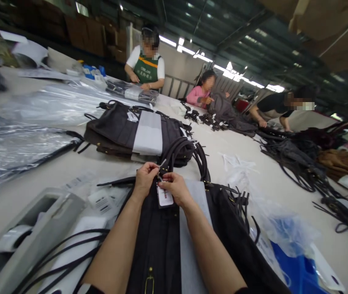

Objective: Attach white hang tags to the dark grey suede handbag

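A black handbag (158, 241) lies right in front of me, with a pale paper band (194, 212) across it and its dark handles (175, 151) standing up at the far end. By the base of the handles, my left hand (145, 179) pinches the end of a thin light tag string (162, 163). My right hand (176, 188) is closed on the string and top edge of a white hang tag (165, 197), which hangs over the bag. Both hands are close together. Fingers partly hide where the string meets the handle.
Past the bag lies a stack of dark bags (115, 126) with a paper band. Clear plastic bags (23, 151) cover the left side. A grey tray (36, 241) sits at lower left, a blue plastic item (296, 261) at lower right. Co-workers (149, 69) stand across the table.
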Demonstrator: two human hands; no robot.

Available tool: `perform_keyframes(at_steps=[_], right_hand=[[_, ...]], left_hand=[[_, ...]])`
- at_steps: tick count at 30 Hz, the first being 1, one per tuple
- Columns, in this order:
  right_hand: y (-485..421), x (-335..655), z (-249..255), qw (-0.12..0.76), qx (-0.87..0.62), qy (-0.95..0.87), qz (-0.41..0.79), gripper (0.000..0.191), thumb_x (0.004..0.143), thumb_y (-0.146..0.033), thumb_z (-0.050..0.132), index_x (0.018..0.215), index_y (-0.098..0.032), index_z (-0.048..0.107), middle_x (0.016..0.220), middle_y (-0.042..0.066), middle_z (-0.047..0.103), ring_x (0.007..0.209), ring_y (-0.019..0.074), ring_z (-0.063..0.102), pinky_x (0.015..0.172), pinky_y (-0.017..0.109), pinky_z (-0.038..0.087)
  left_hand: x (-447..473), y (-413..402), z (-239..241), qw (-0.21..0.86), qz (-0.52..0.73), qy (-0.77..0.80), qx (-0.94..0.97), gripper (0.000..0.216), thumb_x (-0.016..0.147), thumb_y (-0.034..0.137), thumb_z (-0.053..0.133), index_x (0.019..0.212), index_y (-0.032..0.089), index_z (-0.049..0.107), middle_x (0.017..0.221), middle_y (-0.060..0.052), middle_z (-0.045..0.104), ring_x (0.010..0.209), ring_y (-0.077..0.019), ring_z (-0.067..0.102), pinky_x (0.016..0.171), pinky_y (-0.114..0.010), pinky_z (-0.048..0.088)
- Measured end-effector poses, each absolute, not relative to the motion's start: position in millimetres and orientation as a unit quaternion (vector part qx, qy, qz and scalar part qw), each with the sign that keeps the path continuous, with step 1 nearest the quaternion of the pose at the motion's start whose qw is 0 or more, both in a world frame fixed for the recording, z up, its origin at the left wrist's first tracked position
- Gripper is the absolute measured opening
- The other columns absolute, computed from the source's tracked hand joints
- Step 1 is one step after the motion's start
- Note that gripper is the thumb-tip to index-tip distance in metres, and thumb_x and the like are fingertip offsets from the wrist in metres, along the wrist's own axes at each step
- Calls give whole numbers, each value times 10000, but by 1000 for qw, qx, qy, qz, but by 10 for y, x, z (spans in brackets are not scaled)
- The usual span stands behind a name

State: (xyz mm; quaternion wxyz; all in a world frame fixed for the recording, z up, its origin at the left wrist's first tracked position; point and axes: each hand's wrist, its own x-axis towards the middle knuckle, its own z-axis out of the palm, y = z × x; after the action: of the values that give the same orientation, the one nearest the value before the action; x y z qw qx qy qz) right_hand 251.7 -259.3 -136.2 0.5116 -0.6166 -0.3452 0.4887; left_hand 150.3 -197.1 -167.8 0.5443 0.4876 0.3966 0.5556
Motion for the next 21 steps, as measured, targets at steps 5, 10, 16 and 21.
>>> perform_keyframes(at_steps=[5, 10, 16, 21], right_hand=[[-2613, 2518, -1297, 520, -574, -251, 581, 352, 475, -91, 713, 777, -127, 537, 574, -15, 585, 492, 125, 553, 465, 239, 436], [-2604, 2526, -1237, 519, -558, -196, 617, 267, 538, -37, 688, 737, -127, 533, 516, -9, 582, 430, 112, 529, 418, 215, 422], [-2663, 2506, -1204, 495, -528, -214, 656, 106, 618, -36, 649, 685, -89, 587, 575, 18, 611, 504, 114, 567, 531, 245, 483], [-2734, 2481, -1222, 492, -521, -183, 673, 76, 672, -48, 613, 731, -93, 596, 644, 31, 632, 588, 122, 593, 573, 252, 488]], left_hand=[[1509, -1971, -1679, 551, 558, 401, 474, 143, 631, 260, 631, 686, 148, 561, 550, 38, 498, 462, -58, 397, 444, -193, 284], [1444, -1960, -1592, 660, 565, 327, 371, 174, 593, 232, 649, 659, 137, 519, 498, 42, 480, 404, -42, 345, 397, -187, 219], [1322, -1990, -1486, 722, 546, 257, 338, 173, 569, 197, 659, 651, 121, 527, 622, -22, 588, 429, -31, 368, 408, -174, 241], [1320, -2028, -1489, 727, 543, 248, 339, 182, 545, 176, 676, 655, 123, 541, 554, 15, 529, 427, -31, 358, 409, -169, 237]])
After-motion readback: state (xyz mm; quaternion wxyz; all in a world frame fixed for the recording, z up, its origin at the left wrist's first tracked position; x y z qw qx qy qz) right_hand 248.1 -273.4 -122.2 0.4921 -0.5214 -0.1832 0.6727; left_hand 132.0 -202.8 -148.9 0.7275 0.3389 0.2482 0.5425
